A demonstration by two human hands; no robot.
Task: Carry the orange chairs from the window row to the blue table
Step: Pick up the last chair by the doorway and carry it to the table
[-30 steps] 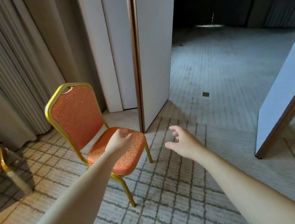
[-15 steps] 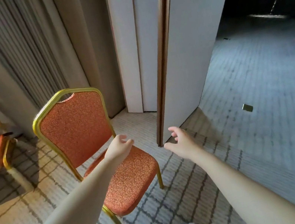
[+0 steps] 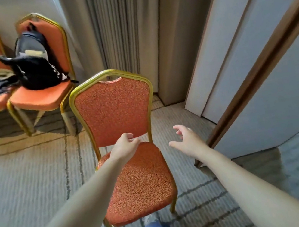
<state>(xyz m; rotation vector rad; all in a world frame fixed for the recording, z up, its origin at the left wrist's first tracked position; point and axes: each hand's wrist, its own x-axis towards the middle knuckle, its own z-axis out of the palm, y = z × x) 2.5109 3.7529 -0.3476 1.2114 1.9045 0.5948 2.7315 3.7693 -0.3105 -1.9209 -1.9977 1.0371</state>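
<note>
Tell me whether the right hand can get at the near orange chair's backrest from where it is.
Probably yes: the right hand hangs open just right of the backrest, with nothing between them.
</note>
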